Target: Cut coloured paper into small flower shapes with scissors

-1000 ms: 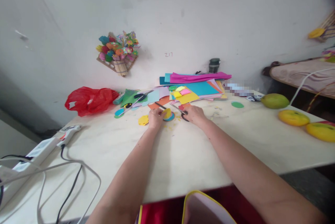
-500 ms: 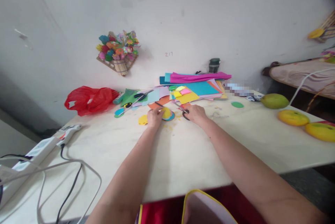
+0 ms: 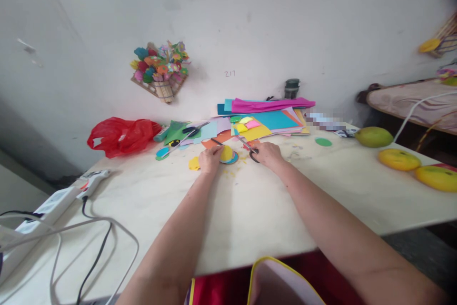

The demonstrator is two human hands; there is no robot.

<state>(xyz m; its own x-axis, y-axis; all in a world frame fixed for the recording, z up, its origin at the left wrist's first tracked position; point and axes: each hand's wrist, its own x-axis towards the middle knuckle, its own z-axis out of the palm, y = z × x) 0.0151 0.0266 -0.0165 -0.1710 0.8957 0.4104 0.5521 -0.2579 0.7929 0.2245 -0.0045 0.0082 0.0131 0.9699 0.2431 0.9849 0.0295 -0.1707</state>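
Observation:
Between thumb and fingers, my left hand [image 3: 209, 158] pinches the left edge of a round yellow paper piece [image 3: 227, 153]. A blue paper circle [image 3: 233, 158] shows from under its right side. My right hand [image 3: 267, 154] is closed around the dark handles of a pair of scissors [image 3: 246, 143], whose blades point up and left, to the right of the yellow piece. Small yellow paper scraps [image 3: 232, 172] lie scattered between the hands. A larger yellow paper piece [image 3: 194, 163] rests just left of my left hand.
Coloured paper sheets [image 3: 278, 120] are stacked at the back. Another pair of scissors [image 3: 193, 130] lies left of them, near a red plastic bag [image 3: 123, 136]. Mangoes [image 3: 399, 159] sit at the right edge. A power strip [image 3: 53, 207] with loose cables occupies the left side. A green circle [image 3: 323, 142] lies right.
The yellow paper piece has turned or shifted slightly in my left hand. The scissors stay almost in the same place, and the view has moved very little.

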